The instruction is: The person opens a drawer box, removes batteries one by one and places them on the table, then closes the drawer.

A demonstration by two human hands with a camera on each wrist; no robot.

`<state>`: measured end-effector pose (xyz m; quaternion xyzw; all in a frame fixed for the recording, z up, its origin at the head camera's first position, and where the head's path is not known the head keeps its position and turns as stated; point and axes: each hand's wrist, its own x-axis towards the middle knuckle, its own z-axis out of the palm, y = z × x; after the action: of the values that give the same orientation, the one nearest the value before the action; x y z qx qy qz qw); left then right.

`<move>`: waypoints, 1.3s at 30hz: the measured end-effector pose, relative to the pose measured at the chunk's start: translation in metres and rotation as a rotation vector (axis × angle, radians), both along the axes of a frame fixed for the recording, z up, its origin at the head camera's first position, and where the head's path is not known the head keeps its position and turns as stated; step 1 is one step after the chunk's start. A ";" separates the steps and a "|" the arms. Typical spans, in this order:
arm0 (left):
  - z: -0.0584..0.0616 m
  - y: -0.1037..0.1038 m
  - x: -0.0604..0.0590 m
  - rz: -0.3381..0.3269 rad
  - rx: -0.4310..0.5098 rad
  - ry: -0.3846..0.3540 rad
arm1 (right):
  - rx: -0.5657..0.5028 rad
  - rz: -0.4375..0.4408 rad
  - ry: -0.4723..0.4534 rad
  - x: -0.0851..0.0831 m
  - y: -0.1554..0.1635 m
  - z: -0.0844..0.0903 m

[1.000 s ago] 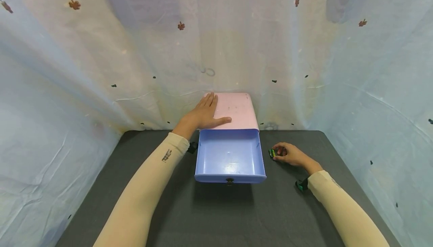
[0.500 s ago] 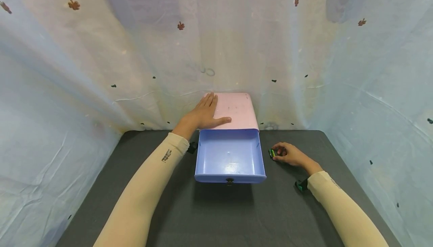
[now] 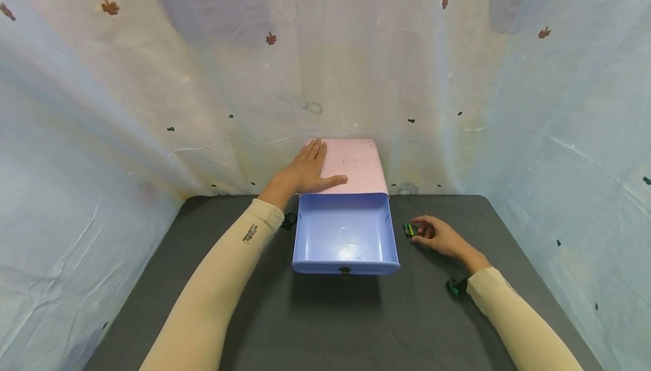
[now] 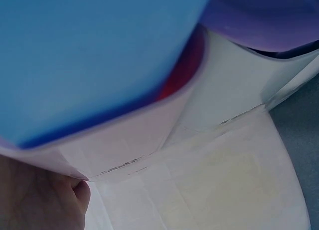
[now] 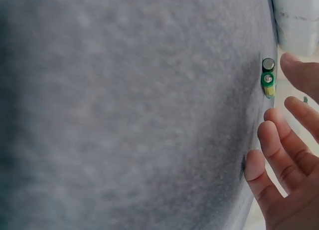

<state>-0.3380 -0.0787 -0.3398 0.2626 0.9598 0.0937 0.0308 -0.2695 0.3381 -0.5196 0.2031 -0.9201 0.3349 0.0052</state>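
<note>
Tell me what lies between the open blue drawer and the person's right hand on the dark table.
Two small green batteries lie there on the dark grey table, beside the open blue plastic drawer and just off the right hand. The head view shows it.

Makeshift recording booth, draped flower-print sheets (image 3: 152, 77), dark tabletop (image 3: 330, 326)
</note>
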 end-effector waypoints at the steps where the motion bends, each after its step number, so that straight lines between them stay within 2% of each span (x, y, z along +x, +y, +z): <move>1: 0.000 0.000 0.000 0.001 0.001 -0.002 | -0.005 -0.005 0.012 0.002 0.000 0.000; 4: 0.000 0.001 0.000 0.004 -0.007 -0.006 | -0.022 -0.003 0.042 0.007 -0.002 0.001; 14: 0.003 0.001 0.002 -0.009 0.000 0.003 | -0.006 -0.075 0.075 0.030 -0.011 0.015; 29: 0.003 0.001 0.003 -0.009 -0.003 -0.014 | -0.106 -0.067 0.224 0.059 -0.024 0.034; 39: 0.001 0.001 0.000 -0.010 -0.001 -0.009 | -0.219 -0.031 0.270 0.079 -0.038 0.054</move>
<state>-0.3378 -0.0781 -0.3384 0.2668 0.9585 0.0942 0.0356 -0.1904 0.3004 -0.4655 0.2303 -0.8720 0.4029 0.1559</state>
